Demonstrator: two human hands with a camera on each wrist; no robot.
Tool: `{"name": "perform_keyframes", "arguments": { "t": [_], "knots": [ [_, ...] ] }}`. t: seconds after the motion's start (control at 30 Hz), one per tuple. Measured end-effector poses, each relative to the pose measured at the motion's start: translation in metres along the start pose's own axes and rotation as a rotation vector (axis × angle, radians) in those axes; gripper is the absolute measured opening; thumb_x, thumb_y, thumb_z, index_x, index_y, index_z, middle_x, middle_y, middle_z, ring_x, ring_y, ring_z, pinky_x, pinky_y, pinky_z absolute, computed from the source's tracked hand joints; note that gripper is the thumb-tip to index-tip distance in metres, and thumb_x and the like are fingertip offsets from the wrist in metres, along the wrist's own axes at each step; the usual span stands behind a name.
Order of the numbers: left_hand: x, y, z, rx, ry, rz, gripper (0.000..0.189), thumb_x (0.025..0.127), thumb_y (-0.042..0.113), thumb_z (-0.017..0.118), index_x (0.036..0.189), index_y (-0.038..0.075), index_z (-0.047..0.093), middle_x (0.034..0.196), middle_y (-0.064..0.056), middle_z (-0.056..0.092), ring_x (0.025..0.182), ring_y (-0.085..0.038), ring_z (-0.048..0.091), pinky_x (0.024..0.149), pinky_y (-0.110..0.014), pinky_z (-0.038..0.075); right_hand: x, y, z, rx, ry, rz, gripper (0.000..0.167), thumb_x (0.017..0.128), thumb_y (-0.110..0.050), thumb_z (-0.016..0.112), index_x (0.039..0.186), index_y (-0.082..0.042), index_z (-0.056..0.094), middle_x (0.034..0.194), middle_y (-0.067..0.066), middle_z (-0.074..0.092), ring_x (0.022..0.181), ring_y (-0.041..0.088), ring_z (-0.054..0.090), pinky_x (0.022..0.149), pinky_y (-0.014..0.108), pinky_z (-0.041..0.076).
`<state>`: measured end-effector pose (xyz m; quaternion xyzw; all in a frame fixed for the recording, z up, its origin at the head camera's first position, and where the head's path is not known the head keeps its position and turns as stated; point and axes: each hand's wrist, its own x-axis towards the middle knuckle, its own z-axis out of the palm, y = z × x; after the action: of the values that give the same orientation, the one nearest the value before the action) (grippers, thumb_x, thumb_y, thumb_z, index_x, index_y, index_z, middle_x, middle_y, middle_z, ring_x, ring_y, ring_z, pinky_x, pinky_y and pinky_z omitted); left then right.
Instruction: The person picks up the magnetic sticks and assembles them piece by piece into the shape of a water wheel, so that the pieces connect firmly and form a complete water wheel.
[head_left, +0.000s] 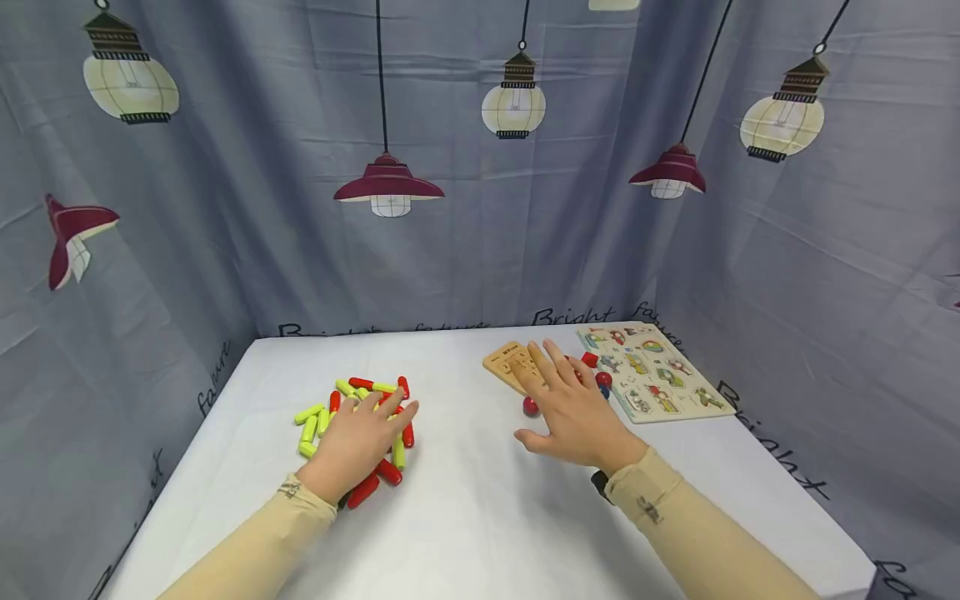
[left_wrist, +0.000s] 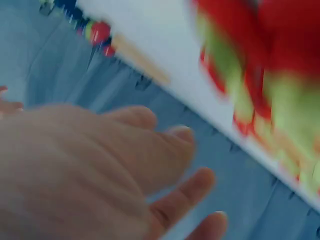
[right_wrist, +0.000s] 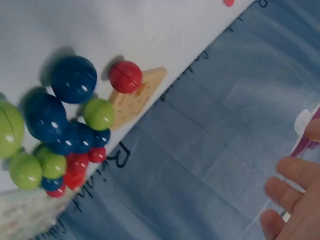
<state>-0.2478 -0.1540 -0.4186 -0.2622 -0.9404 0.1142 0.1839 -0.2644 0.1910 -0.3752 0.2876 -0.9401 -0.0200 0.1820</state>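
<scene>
My left hand (head_left: 352, 446) is over a loose pile of small red and yellow-green cylinders, its fingers spread. A red cylinder (head_left: 363, 492) lies beside its wrist and a yellow-green cylinder (head_left: 308, 429) to its left. In the left wrist view the pile is blurred, and no piece shows in the fingers. Farther right, my right hand (head_left: 581, 421) is spread above the table, partly hiding a group of balls. The right wrist view shows blue balls (right_wrist: 74, 79), green balls (right_wrist: 99, 114) and a red ball (right_wrist: 125, 77) apart from that hand's fingers.
A small wooden board (head_left: 504, 364) lies behind the right hand. At the back right is a flat puzzle board (head_left: 660, 375) with printed pictures, a red block (head_left: 589, 359) near its left edge. Grey curtains (head_left: 465, 250) with printed lamps surround the white table (head_left: 465, 517).
</scene>
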Motion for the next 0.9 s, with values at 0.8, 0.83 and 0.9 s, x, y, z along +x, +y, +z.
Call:
{"name": "perform_keyframes", "arguments": {
  "t": [0.8,0.83,0.9],
  "knots": [
    [0.002,0.024,0.05,0.007,-0.054,0.021,0.033,0.081,0.016,0.088,0.109,0.021,0.07,0.102,0.001,0.073,0.096,-0.023,0.067,0.085,-0.04,0.053,-0.023,0.026,0.078,0.087,-0.294,0.163,0.034,0.086,-0.006,0.081,0.12,-0.011,0.074,0.112,0.01,0.068,0.104,0.028,0.066,0.09,0.044,0.058],
    [0.002,0.024,0.05,-0.009,-0.059,0.011,0.032,0.082,0.016,0.087,0.107,0.02,0.069,0.1,0.001,0.073,0.094,-0.022,0.068,0.084,-0.039,0.052,-0.022,0.025,0.08,0.082,-0.294,0.164,0.034,0.086,-0.006,0.081,0.119,-0.011,0.074,0.111,0.01,0.068,0.103,0.028,0.066,0.09,0.044,0.058],
    [0.003,0.023,0.049,-0.029,-0.068,-0.004,0.03,0.083,0.017,0.086,0.105,0.018,0.066,0.097,0.002,0.074,0.091,-0.02,0.069,0.082,-0.037,0.052,-0.022,0.024,0.083,0.073,-0.292,0.167,0.034,0.086,-0.006,0.081,0.119,-0.011,0.074,0.11,0.009,0.068,0.103,0.028,0.066,0.09,0.044,0.058]
  ]
}}
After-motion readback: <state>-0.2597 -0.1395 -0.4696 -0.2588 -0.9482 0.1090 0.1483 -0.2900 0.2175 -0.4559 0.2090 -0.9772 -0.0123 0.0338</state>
